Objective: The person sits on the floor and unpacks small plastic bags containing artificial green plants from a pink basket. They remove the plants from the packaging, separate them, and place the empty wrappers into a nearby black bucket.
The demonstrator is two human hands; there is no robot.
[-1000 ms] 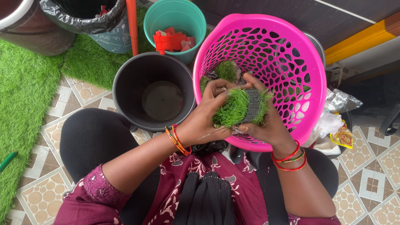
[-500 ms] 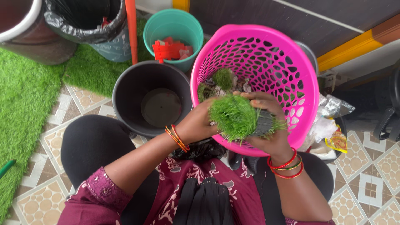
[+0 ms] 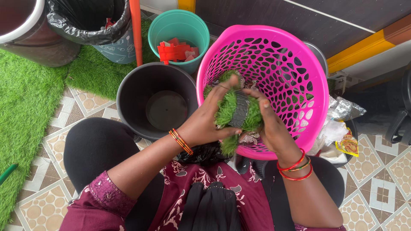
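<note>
Two hands are being wrapped around a strip of artificial grass (image 3: pixel 236 112) at frame centre: left hand (image 3: pixel 205 122) and right hand (image 3: pixel 269 124) are gripping it, curled over the pink basket (image 3: pixel 299 77), so loose scraps are being caught.

I see patterned floor tiles (image 3: pixel 381 188), green artificial turf mat (image 3: pixel 25 102) at left, black bucket (image 3: pixel 156 100), pink perforated basket (image 3: pixel 278 81), teal bucket (image 3: pixel 180 32) standing on them
</note>
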